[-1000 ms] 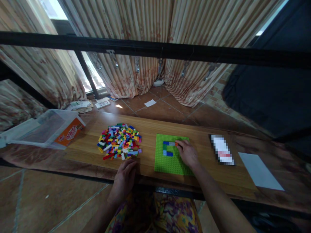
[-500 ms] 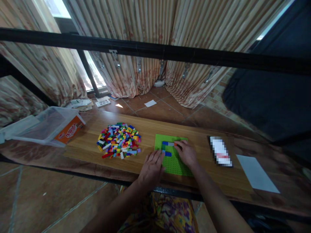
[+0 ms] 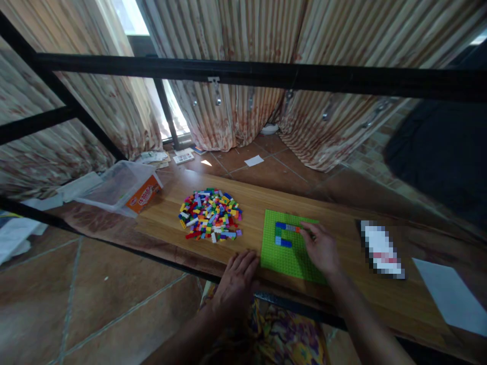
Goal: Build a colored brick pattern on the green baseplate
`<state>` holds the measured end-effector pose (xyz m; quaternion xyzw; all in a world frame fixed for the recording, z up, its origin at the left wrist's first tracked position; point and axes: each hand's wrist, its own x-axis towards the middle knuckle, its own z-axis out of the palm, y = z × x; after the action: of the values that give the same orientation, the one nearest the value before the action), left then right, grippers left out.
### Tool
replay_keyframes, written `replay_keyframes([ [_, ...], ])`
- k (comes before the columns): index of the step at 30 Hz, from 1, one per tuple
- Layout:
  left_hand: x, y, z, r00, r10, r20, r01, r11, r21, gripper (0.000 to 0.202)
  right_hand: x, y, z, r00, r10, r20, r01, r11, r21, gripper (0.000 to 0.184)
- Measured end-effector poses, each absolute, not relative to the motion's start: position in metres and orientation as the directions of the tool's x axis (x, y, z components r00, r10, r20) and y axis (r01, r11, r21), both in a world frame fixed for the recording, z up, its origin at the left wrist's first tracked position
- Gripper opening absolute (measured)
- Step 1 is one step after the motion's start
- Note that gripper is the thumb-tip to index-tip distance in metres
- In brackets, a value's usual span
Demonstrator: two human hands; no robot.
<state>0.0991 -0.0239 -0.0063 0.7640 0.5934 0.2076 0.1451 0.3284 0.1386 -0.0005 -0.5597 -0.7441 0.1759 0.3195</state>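
Note:
On the wooden board lies a green studded baseplate (image 3: 289, 263). A bracket-shaped row of toy bricks is on it: dark blue bricks (image 3: 280, 225), a grey brick (image 3: 290, 227), a light blue brick (image 3: 278, 241) and an orange brick (image 3: 298, 229) at the upper row's right end. My right hand (image 3: 321, 248) reaches over the plate's right side, thumb and forefinger pinching at the orange brick. Flat near the board's front edge, just left of the plate, rests my left hand (image 3: 239, 274), its fingers stretched out and holding nothing.
A heap of mixed bricks (image 3: 211, 215) lies left of the plate. Farther left stands a clear plastic box (image 3: 117, 190) with an orange label. A blurred-out white and dark object (image 3: 382, 248) and a white sheet (image 3: 451, 294) lie to the right. A black bar (image 3: 243, 71) crosses beyond the board.
The view has turned left, so everything sits farther right. My left hand has come off the baseplate and bricks onto the board. My right hand stays at the orange brick.

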Motion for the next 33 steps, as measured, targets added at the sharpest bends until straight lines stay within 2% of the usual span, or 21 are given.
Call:
replay_keyframes([
  [4, 0.076, -0.044, -0.005, 0.142, 0.977, 0.156, 0.87, -0.198, 0.451, 0.045, 0.284, 0.111, 0.012, -0.304, 0.904, 0.3, 0.607, 0.427, -0.671, 0.03],
  [7, 0.06, -0.049, -0.006, 0.061, 0.981, 0.183, 0.888, -0.137, 0.439, 0.042, 0.24, 0.091, 0.012, -0.447, 0.854, 0.268, 0.529, 0.493, -0.691, 0.026],
  [14, 0.026, -0.048, -0.01, -0.085, 0.954, 0.288, 0.898, -0.052, 0.437, 0.034, 0.171, 0.081, -0.002, -0.57, 0.785, 0.241, 0.55, 0.583, -0.598, 0.025],
  [19, 0.004, -0.047, -0.011, -0.208, 0.903, 0.375, 0.88, 0.005, 0.475, 0.03, 0.159, 0.086, -0.012, -0.574, 0.782, 0.244, 0.583, 0.599, -0.548, 0.021],
  [24, -0.014, -0.043, -0.014, -0.391, 0.81, 0.436, 0.857, 0.148, 0.493, 0.031, 0.167, 0.092, -0.013, -0.485, 0.833, 0.267, 0.581, 0.535, -0.613, 0.02],
  [28, -0.026, -0.035, -0.017, -0.53, 0.74, 0.414, 0.812, 0.301, 0.5, 0.038, 0.177, 0.1, -0.013, -0.372, 0.893, 0.253, 0.623, 0.442, -0.645, 0.022],
  [33, -0.031, -0.024, -0.02, -0.475, 0.788, 0.392, 0.842, 0.278, 0.462, 0.037, 0.18, 0.111, -0.012, -0.36, 0.902, 0.237, 0.638, 0.424, -0.643, 0.026],
])
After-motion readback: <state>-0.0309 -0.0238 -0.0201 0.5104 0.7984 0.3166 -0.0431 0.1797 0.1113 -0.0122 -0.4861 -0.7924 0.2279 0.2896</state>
